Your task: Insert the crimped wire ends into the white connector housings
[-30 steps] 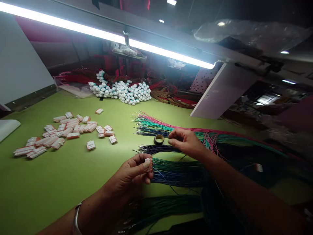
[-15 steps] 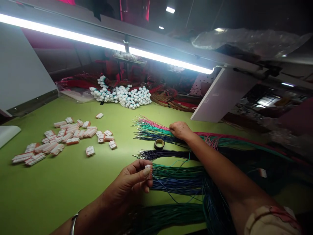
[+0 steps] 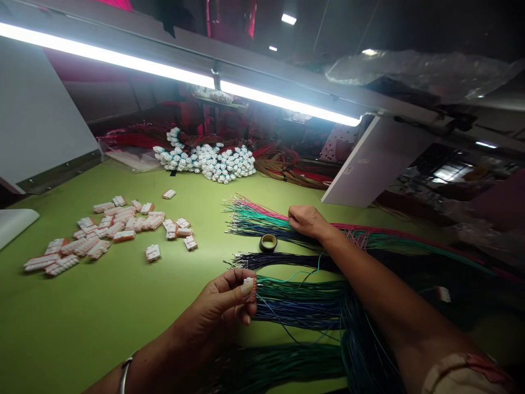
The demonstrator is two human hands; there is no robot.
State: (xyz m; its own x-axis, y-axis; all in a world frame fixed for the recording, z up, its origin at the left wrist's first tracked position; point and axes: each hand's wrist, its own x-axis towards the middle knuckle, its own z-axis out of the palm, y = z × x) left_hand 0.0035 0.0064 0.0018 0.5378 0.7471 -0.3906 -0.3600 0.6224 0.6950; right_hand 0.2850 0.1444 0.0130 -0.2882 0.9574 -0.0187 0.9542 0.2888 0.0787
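Between thumb and fingers, my left hand [image 3: 229, 295] pinches a small white and orange connector [image 3: 249, 289], with thin wires running from its right side. My right hand [image 3: 307, 220] is closed over the far bundle of pink, teal and blue wires [image 3: 258, 210]; its fingertips are partly hidden, so I cannot tell how many wires it grips. The bare metal wire ends point left. A roll of dark tape [image 3: 268, 243] lies between this bundle and a dark wire bundle [image 3: 283, 260]. Nearer me are green and blue wires [image 3: 303, 309].
Loose white and orange connectors [image 3: 118, 224] are scattered on the green tabletop [image 3: 123, 306] at left. Farther back is a heap of white connectors [image 3: 221, 161] on brown wires. A white panel [image 3: 356, 164] stands at the right back. A tube light [image 3: 287, 103] hangs above.
My right hand has shifted slightly right along the far wire bundle. My left hand keeps its pinch on the connector. The whole view has moved a little.
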